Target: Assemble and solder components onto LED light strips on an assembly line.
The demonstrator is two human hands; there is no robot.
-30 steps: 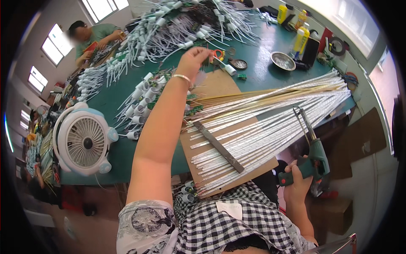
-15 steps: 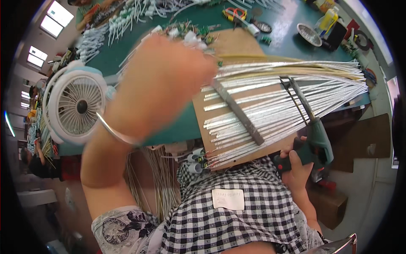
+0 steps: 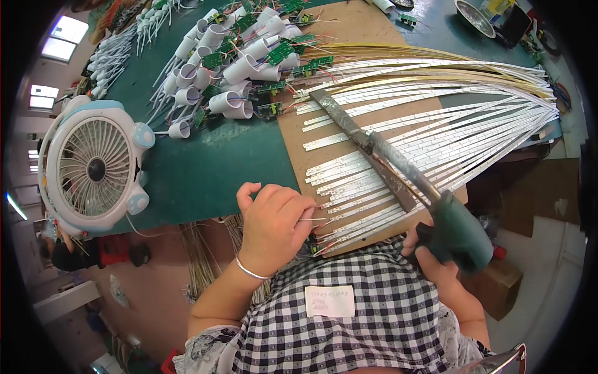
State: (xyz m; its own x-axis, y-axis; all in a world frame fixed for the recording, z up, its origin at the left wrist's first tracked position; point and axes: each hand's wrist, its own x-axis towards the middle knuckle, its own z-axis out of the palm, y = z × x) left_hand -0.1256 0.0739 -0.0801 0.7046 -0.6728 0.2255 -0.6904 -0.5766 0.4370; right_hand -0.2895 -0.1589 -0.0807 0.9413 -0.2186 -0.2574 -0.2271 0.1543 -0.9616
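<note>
Many slim white LED strips (image 3: 398,159) fan out over a brown board (image 3: 386,28), with their near ends side by side. A dark flat metal bar (image 3: 336,114) lies across them. My right hand (image 3: 436,265) grips a dark green soldering gun (image 3: 462,230), its long metal barrel reaching up and left over the strips and bar. At the strips' lower left ends, my left hand (image 3: 274,224) is closed in a pinch. A thin pale wire (image 3: 313,219) pokes out of its fingers toward the strip ends. Red wires show at the lowest strips, partly hidden by that hand.
White cylindrical housings (image 3: 240,68) with green circuit boards (image 3: 281,53) are heaped beyond my left hand on the green table (image 3: 205,168). A white and blue fan (image 3: 93,168) stands at the left. A metal dish (image 3: 474,19) sits at the far right.
My left hand has come down from above the board's far left corner to the lower strip ends. The soldering gun's tip has moved left and now lies over the metal bar.
</note>
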